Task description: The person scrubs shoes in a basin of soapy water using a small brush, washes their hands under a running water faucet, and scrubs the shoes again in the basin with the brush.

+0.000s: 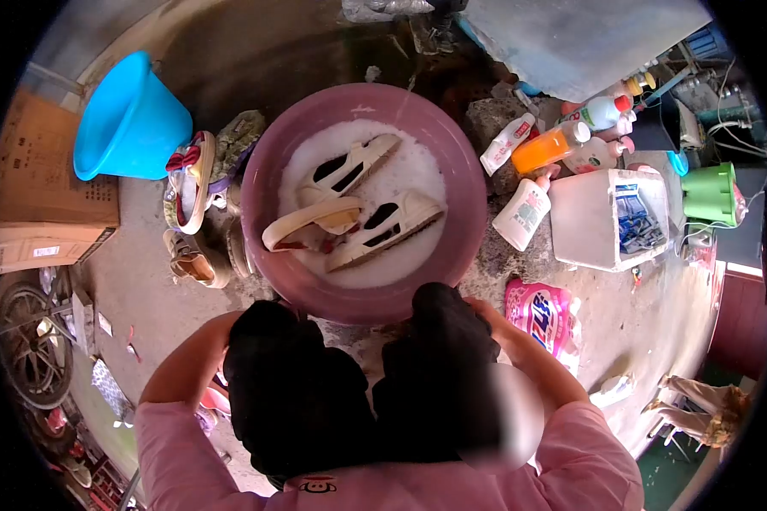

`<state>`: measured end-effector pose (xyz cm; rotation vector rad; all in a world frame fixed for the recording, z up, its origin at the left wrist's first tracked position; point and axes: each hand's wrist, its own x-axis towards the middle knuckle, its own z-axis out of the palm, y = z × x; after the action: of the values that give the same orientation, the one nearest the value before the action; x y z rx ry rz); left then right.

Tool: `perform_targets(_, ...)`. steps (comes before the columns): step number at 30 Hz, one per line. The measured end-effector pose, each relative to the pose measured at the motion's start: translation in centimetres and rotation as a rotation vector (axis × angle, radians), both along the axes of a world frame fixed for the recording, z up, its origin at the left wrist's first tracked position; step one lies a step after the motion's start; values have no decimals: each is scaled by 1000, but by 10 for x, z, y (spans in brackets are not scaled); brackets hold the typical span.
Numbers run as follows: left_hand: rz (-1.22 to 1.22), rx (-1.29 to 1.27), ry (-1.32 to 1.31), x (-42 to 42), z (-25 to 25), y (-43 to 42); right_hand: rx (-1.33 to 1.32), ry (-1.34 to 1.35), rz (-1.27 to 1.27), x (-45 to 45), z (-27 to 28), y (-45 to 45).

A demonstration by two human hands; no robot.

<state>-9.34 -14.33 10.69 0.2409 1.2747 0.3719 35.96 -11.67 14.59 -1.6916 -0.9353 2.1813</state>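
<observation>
A large mauve basin (268, 162) of white suds stands on the floor before my knees. Two cream shoes with dark openings, one farther back (354, 168) and one nearer (388, 230), lie tilted in the foam. Beside them a sandal with a pale sole (302, 223) rests on its side. My left forearm (187, 358) runs down outside my left knee, and the hand is hidden behind it. On the other side my right forearm (520, 341) reaches to my right knee near the basin's front rim. Its fingers are out of sight, so their grip does not show.
Left of the basin are a blue bucket (136, 119), a sandal (198, 183), a brown shoe (194, 260) and a cardboard box (51, 179). To the right lie an orange bottle (547, 146), a white bottle (522, 213), a white foam box (584, 221) and a pink detergent bag (541, 319).
</observation>
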Motion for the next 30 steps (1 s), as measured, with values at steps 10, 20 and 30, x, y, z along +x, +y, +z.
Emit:
perform_targets(10, -15, -23, -25, 16, -6, -1, -97, 202, -133, 13, -43, -16)
perform_targets(20, 24, -11, 14, -8, 4, -12, 149, 114, -44, 2, 43, -3)
perform_targets(30, 49, 18, 38, -21, 10, -21, -84, 178, -144, 16, -88, -24)
